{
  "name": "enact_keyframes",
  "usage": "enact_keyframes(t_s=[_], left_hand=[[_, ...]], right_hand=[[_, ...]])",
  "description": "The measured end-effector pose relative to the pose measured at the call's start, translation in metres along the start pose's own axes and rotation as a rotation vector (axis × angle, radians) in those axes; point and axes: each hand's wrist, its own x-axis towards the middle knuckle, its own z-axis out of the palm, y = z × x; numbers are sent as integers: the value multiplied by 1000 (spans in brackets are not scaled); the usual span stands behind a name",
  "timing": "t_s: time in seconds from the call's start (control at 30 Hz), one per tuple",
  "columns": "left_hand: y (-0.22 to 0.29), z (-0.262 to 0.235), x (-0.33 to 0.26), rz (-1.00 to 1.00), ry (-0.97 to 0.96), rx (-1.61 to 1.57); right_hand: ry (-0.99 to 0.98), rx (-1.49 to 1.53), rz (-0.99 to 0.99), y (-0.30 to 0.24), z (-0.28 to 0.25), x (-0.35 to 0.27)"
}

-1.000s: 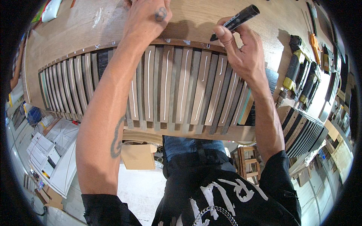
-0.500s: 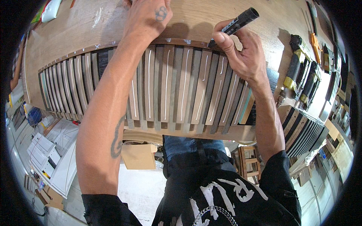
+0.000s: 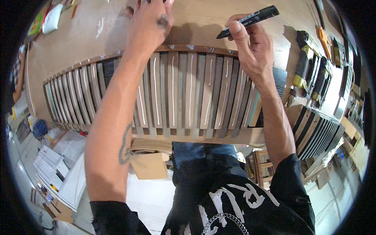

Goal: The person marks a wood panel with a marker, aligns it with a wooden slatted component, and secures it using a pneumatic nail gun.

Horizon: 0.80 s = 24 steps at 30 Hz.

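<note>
A long row of wooden slats, light and dark, lies side by side on the wooden workbench; several carry a white line down their length. My right hand grips a black marker, its tip pointing down-left just beyond the far ends of the slats. My left hand rests palm down on the bench past the slats' far edge, fingers spread, holding nothing I can see.
Several clamps with yellow and black handles lie at the right of the bench. A second stack of dark slats sits lower right. Papers and boxes lie on the floor at left, a cardboard box below the bench.
My right hand dipped the marker to the slats' far ends half a second ago, then lifted it slightly. My left hand stayed put.
</note>
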Motion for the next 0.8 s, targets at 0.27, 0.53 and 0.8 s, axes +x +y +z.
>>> enact_keyframes(t_s=[0.27,0.53,0.8], left_hand=[[3,-18,0,-40,-155,-73],[-62,-47,-8,109,-330,-123],[-61,-47,-12,119,-226,-64]], right_hand=[[82,-47,208,-11,-4,3],[104,-87,315,-11,-5,5],[122,-147,314,-10,0,7]])
